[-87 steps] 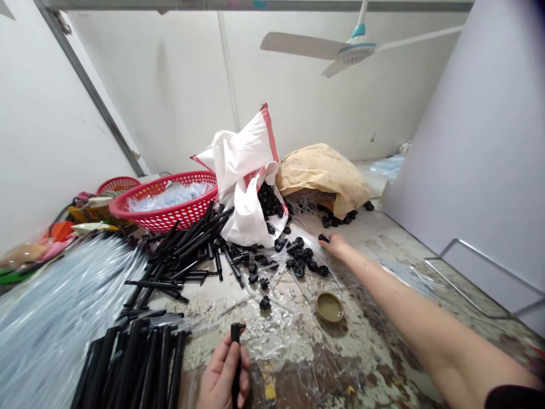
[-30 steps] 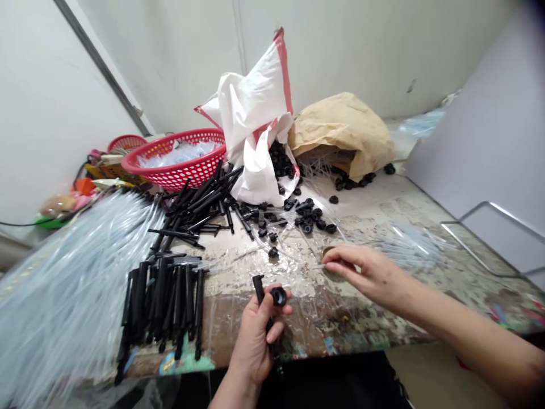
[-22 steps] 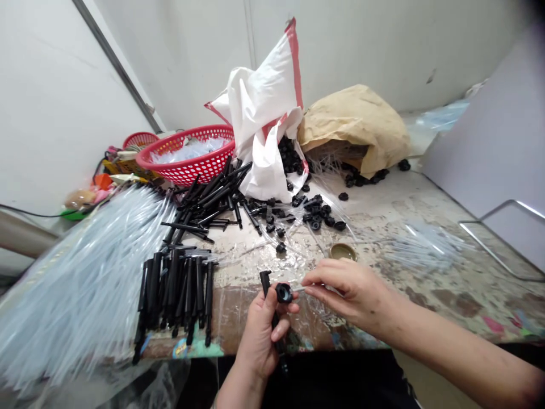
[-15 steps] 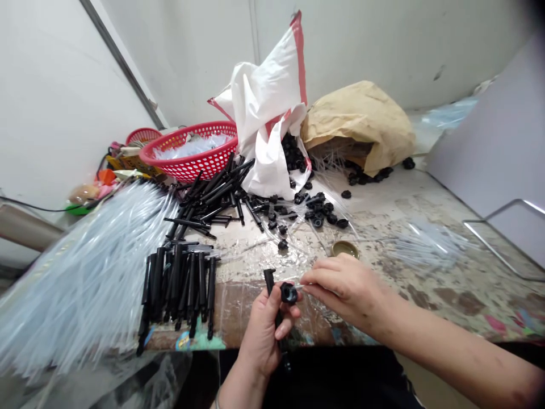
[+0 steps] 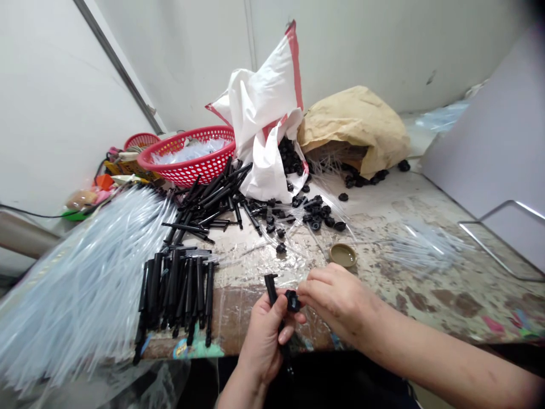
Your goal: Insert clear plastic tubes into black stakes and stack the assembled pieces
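Observation:
Low at the middle, my left hand (image 5: 269,335) is closed around a black plastic tube (image 5: 271,288) with a small side spout at its top. Between its thumb and fingers it also grips a black ribbed cap (image 5: 292,301), hollow side facing me. My right hand (image 5: 336,298) is pinched against the cap's right side. The thin clear straw seen in its fingers just before is now almost wholly hidden by them. Beyond the right hand stands a small round dish (image 5: 343,255) with liquid in it.
Black tubes (image 5: 174,289) lie lined up left of my hands, beside a big heap of clear straws (image 5: 93,284). Behind are loose black caps (image 5: 315,213), a red basket (image 5: 187,170), a white sack (image 5: 266,113) and a brown paper bag (image 5: 357,125). A metal frame (image 5: 489,244) stands right.
My right hand came back from the caps by the bags, then brought a clear straw from near the dish to the cap. Its fingers have since closed up against the cap.

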Demonstrator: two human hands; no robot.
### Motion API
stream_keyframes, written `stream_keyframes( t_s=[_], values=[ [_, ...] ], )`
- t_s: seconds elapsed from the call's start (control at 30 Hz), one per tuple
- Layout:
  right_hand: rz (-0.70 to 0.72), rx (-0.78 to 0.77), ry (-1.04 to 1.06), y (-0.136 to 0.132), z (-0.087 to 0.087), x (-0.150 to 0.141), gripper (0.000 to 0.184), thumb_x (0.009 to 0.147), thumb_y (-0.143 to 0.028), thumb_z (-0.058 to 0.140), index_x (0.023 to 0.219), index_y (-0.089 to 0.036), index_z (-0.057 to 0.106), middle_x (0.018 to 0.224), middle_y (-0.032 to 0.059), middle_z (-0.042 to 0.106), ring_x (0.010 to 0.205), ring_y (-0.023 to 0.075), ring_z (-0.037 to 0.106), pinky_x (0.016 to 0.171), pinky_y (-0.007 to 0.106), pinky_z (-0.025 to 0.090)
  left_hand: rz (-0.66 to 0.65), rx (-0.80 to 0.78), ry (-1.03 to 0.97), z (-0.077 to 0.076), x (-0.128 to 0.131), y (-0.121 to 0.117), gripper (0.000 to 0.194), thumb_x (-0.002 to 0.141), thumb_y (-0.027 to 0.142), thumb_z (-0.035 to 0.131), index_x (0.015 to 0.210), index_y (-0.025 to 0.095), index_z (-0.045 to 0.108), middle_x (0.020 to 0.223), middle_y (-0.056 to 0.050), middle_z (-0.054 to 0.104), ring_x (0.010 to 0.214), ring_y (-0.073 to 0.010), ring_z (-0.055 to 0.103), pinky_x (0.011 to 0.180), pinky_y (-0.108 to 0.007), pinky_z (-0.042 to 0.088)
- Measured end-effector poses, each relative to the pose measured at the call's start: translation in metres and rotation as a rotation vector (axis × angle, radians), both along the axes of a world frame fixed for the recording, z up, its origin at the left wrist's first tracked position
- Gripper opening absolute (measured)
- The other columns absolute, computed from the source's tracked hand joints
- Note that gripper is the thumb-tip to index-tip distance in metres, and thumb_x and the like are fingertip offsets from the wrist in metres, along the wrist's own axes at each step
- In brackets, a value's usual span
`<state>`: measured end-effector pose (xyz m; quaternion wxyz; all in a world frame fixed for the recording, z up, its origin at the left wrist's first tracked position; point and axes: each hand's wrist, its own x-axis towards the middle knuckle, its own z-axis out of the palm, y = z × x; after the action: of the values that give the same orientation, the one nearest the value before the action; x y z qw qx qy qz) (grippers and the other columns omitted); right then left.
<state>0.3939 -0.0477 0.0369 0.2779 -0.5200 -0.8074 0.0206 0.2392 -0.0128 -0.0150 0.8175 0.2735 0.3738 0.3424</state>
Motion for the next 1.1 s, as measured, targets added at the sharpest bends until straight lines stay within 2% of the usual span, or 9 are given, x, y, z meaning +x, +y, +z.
stream_keyframes(
  t_s=[0.3, 0.4, 0.47, 0.6, 0.67, 0.77, 0.83, 1.0, 1.1],
  values=[
    [-0.038, -0.014, 0.047, 0.006, -0.011, 0.000, 0.016, 0.088, -0.019, 0.048, 0.084, -0.016, 0.063, 0.071, 0.0029, 0.061, 0.067, 0.0151, 0.054, 0.066, 0.029, 0.040, -0.019, 0.056, 0.139, -0.006, -0.002, 0.011, 0.038, 0.063, 0.042, 0.074, 0.080, 0.010, 0.060, 0.057, -0.005, 0.065, 0.029, 0.0036, 0.029, 0.033, -0.011, 0.014],
    [-0.222, 0.063, 0.082, 0.008, -0.004, 0.017, 0.024, 0.086, -0.025, 0.054, 0.109, -0.018, 0.058, 0.100, 0.0083, 0.063, 0.096, 0.0224, 0.054, 0.083, 0.038, 0.040, 0.085, 0.108, 0.211, -0.006, -0.002, 0.026, 0.040, 0.062, 0.040, 0.076, 0.083, 0.011, 0.060, 0.063, -0.007, 0.067, 0.033, 0.0019, 0.036, 0.034, -0.010, 0.018],
    [-0.377, 0.081, 0.105, 0.011, 0.001, 0.034, 0.028, 0.088, -0.027, 0.051, 0.114, -0.018, 0.054, 0.110, 0.0106, 0.060, 0.106, 0.0248, 0.050, 0.087, 0.042, 0.038, 0.195, 0.156, 0.258, -0.003, -0.001, 0.040, 0.040, 0.060, 0.039, 0.077, 0.083, 0.011, 0.060, 0.066, -0.007, 0.068, 0.035, 0.0007, 0.038, 0.033, -0.011, 0.020],
    [-0.433, -0.056, 0.102, 0.032, -0.002, 0.062, 0.017, 0.089, -0.024, 0.045, 0.090, -0.019, 0.061, 0.087, 0.0053, 0.065, 0.084, 0.0202, 0.058, 0.080, 0.040, 0.038, 0.373, 0.277, 0.308, 0.005, 0.006, 0.071, 0.040, 0.056, 0.037, 0.078, 0.081, 0.011, 0.060, 0.067, -0.005, 0.067, 0.046, -0.0048, 0.051, 0.034, -0.011, 0.023],
    [-0.402, -0.130, 0.106, 0.044, -0.007, 0.068, 0.015, 0.087, -0.023, 0.048, 0.081, -0.020, 0.062, 0.079, 0.0024, 0.066, 0.077, 0.0183, 0.059, 0.078, 0.038, 0.038, 0.399, 0.330, 0.315, 0.007, 0.014, 0.085, 0.039, 0.056, 0.038, 0.078, 0.079, 0.012, 0.059, 0.067, -0.004, 0.066, 0.049, -0.0064, 0.054, 0.034, -0.012, 0.023],
    [-0.384, -0.156, 0.152, 0.054, -0.014, 0.073, 0.015, 0.085, -0.024, 0.049, 0.080, -0.021, 0.063, 0.079, 0.0018, 0.067, 0.077, 0.0173, 0.060, 0.076, 0.035, 0.038, 0.367, 0.355, 0.314, 0.008, 0.031, 0.104, 0.039, 0.059, 0.040, 0.075, 0.081, 0.012, 0.059, 0.060, -0.002, 0.064, 0.039, -0.0033, 0.046, 0.034, -0.013, 0.022],
    [-0.399, -0.157, 0.185, 0.052, -0.015, 0.081, 0.017, 0.085, -0.026, 0.049, 0.081, -0.021, 0.064, 0.080, 0.0027, 0.068, 0.076, 0.0173, 0.060, 0.075, 0.034, 0.040, 0.346, 0.361, 0.303, 0.008, 0.043, 0.114, 0.039, 0.061, 0.040, 0.074, 0.084, 0.012, 0.058, 0.058, -0.001, 0.062, 0.040, -0.0047, 0.049, 0.034, -0.013, 0.022],
    [-0.569, -0.228, 0.263, 0.023, -0.011, 0.122, 0.022, 0.085, -0.033, 0.047, 0.085, -0.021, 0.065, 0.085, 0.0044, 0.069, 0.080, 0.0200, 0.062, 0.074, 0.034, 0.045, 0.266, 0.385, 0.275, 0.011, 0.057, 0.125, 0.036, 0.059, 0.032, 0.076, 0.083, 0.013, 0.057, 0.068, -0.001, 0.057, 0.067, -0.0176, 0.066, 0.033, -0.013, 0.022],
    [-0.800, -0.288, 0.310, -0.003, -0.012, 0.157, 0.027, 0.084, -0.038, 0.046, 0.090, -0.022, 0.066, 0.091, 0.0044, 0.070, 0.084, 0.0222, 0.063, 0.073, 0.035, 0.048, 0.295, 0.433, 0.313, 0.014, 0.049, 0.119, 0.038, 0.062, 0.033, 0.075, 0.091, 0.015, 0.059, 0.073, 0.000, 0.056, 0.064, -0.0133, 0.062, 0.033, -0.012, 0.023]
  ],
)
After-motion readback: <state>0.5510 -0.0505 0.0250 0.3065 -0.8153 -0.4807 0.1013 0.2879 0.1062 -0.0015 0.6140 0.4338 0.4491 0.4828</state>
